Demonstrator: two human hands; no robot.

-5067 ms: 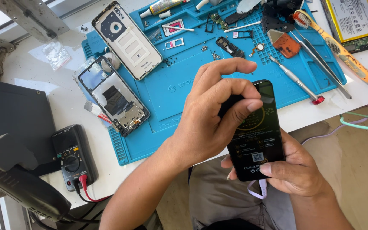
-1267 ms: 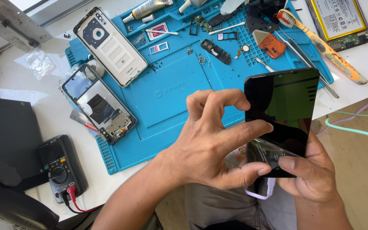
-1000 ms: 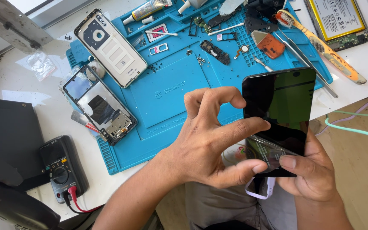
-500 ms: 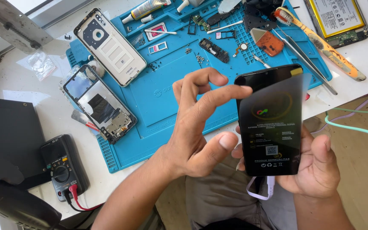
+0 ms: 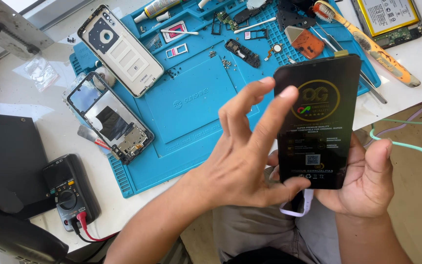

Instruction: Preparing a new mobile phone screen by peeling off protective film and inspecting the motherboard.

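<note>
— What are we holding?

— A black phone screen panel (image 5: 318, 122), upright above our lap, at the front edge of the desk (image 5: 35, 98). Our right hand (image 5: 362, 181) cradles its lower edge from behind; our left hand (image 5: 250, 151) pinches its bottom left corner, thumb below, fingers spread against the face.

— And beyond it?

— A blue repair mat (image 5: 191, 98) carrying a white back cover (image 5: 120, 49) and an open phone frame (image 5: 108, 117); a multimeter (image 5: 72, 190) sits left.
</note>
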